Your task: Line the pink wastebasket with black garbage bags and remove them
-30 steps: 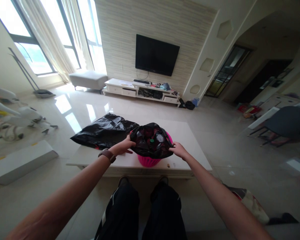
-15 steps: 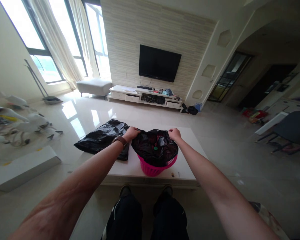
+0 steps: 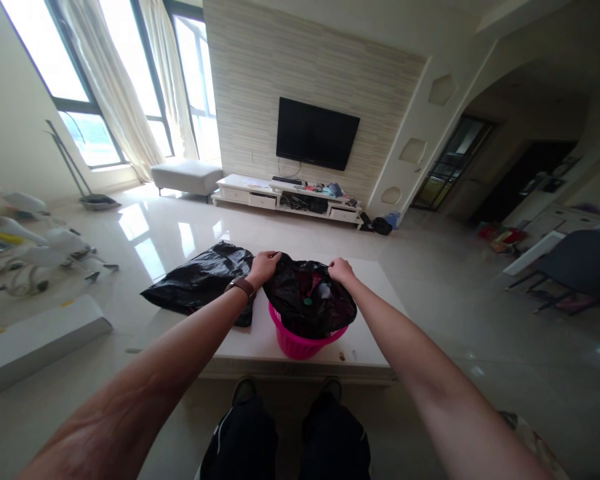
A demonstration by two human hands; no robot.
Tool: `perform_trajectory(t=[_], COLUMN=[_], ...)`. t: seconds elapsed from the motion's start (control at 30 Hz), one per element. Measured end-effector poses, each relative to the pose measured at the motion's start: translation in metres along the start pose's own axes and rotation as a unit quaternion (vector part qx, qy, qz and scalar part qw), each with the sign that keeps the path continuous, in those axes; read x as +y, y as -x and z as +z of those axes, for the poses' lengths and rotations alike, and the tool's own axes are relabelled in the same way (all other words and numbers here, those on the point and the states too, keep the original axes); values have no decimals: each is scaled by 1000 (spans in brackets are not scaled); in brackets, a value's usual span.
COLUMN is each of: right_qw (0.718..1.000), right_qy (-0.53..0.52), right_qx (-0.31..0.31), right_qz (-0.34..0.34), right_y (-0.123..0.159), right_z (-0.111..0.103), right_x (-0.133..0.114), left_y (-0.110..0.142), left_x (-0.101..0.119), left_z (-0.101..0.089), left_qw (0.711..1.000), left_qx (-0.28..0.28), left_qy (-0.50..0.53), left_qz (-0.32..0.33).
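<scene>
A pink plastic basket (image 3: 300, 345) stands on a white low table (image 3: 375, 287), lined with a black garbage bag (image 3: 290, 293) whose edge hangs over the rim. Inside the bag lie a small green round thing and some dark reddish stuff I cannot make out. My left hand (image 3: 265, 267), with a brown band at its wrist, pinches the bag's far left edge. At the far right edge, my right hand (image 3: 341, 270) grips the same bag. Left of the basket a second black plastic bag (image 3: 200, 277) lies flat on the table, partly behind my left wrist.
A long white box (image 3: 45, 340) lies on the floor at left, near white equipment with cables (image 3: 45, 247). Beyond the table are a TV stand (image 3: 240, 190) and a grey bench (image 3: 187, 177). A dark chair (image 3: 570, 263) stands at right.
My hands have drawn slightly closer together along the bag's edge. The bag's mouth shows wider, with more of its contents visible. The whole view has shifted a little.
</scene>
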State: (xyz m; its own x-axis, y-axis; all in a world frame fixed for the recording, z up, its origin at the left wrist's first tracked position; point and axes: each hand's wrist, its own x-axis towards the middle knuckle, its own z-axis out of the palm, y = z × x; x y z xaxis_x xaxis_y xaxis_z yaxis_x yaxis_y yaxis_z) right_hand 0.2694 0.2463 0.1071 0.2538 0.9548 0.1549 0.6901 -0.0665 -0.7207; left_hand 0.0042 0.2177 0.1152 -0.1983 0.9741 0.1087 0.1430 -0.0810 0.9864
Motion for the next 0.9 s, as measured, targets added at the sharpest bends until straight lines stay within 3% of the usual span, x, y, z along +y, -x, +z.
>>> perform_trajectory(t=[0.13,0.23,0.33,0.4,0.5,0.57,0.63,0.73,0.9], right_qw=[997,991,989,991,986,976,972,974,981], right_qy=[-45,-82,-102,-114,-132,-134,-134,-147,-179], right_qx=[42,65,57,16,-104,-156,-166,-144,-25], right_qz=[-47,-84,-90,-73,16,74,95,99,73], right_y=[-3,-11,-11,-1,25,43,57,62,54], right_z=[-2,-27,-58,-74,-87,-89,-94,-109,-142], right_x=[-13,-23,-20,-11,7,16,19,11,-18], left_y=[1,0,3,9,23,32,40,46,57], left_x=[11,25,36,41,45,48,53,67,95], left_z=[-7,-28,-54,-69,-85,-91,-96,-102,-107], left_qw=[997,988,990,994,986,982,981,981,984], left_qx=[30,51,14,-46,-139,-160,-153,-128,-95], left_qy=[-27,-85,-112,-94,-73,-80,-101,-134,-144], left_qz=[59,116,89,28,-50,-64,-63,-64,-53])
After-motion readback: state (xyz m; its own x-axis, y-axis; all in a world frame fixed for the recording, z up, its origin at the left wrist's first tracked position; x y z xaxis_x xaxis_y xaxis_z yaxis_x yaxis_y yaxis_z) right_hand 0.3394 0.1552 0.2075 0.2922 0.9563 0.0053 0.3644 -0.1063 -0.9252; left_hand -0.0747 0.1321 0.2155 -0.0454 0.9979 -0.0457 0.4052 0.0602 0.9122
